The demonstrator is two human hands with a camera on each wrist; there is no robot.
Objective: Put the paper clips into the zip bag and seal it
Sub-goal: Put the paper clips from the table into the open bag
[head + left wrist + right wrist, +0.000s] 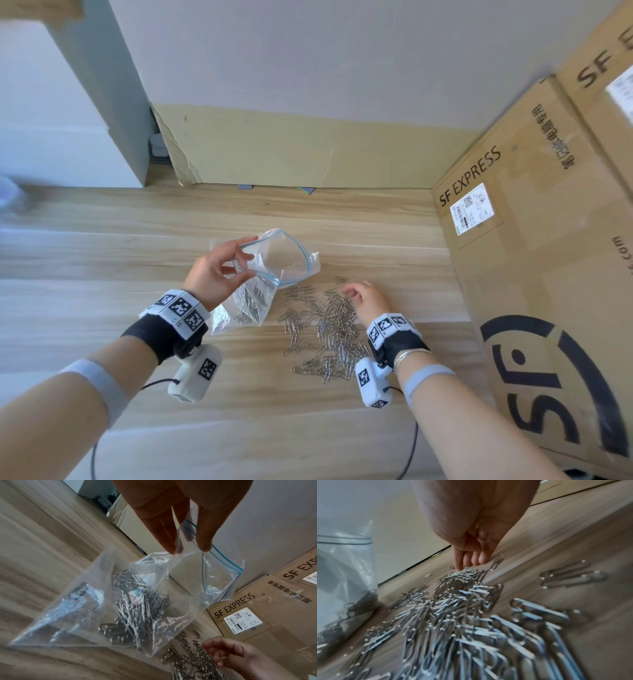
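Note:
A clear zip bag (pixel 274 270) with a blue zip strip (pixel 225 560) hangs tilted over the wooden table (pixel 102 246), its bottom corner resting on the wood. My left hand (pixel 250 257) pinches the near rim and holds the mouth wide. Several paper clips (pixel 137 608) lie inside the bag. A large loose pile of silver paper clips (pixel 329 329) is spread on the table to the right of the bag. My right hand (pixel 356 291) is lowered onto the far end of the pile, and its fingertips (pixel 467 562) touch the clips. The bag (pixel 342 568) stands left of this hand.
A big SF EXPRESS cardboard box (pixel 531 257) stands close on the right, beside the pile. A flat cardboard sheet (pixel 274 150) leans on the back wall. A white cabinet (pixel 68 120) is at the back left. Wrist camera cables trail off the near table edge.

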